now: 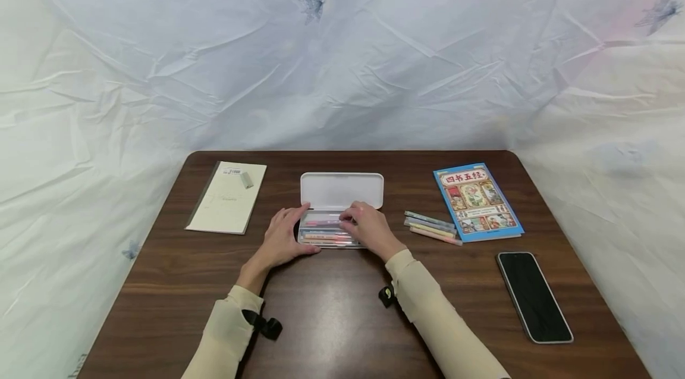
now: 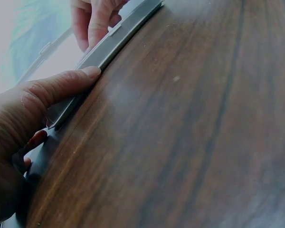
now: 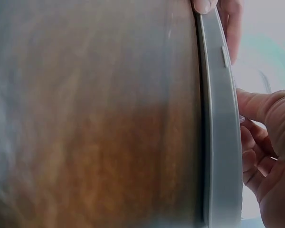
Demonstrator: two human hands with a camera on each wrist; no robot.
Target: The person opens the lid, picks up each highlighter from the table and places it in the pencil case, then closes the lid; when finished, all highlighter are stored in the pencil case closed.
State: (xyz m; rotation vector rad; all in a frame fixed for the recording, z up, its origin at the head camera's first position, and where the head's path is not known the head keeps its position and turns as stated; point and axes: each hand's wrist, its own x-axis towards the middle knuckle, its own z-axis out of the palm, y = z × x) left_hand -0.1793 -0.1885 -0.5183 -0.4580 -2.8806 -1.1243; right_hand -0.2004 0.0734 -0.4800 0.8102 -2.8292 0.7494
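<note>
A white pencil case (image 1: 341, 190) lies with its lid raised at the table's middle, several pens (image 1: 326, 237) inside. My left hand (image 1: 282, 238) grips the case's left end, fingers at the back corner and thumb along the front edge; in the left wrist view the thumb (image 2: 66, 85) presses on the case's side wall (image 2: 115, 42). My right hand (image 1: 370, 228) reaches into the right part of the case, fingers curled round a pen there. In the right wrist view that hand (image 3: 270, 137) is behind the front wall (image 3: 223, 118), its fingertips partly hidden.
Several pens and markers (image 1: 432, 228) lie right of the case, beside a blue-edged book (image 1: 478, 203). A phone (image 1: 534, 296) rests near the right edge. On the left is a cream notebook (image 1: 227, 200) with a small grey item (image 1: 246, 180) on it. A white sheet (image 1: 342, 69) hangs behind the table.
</note>
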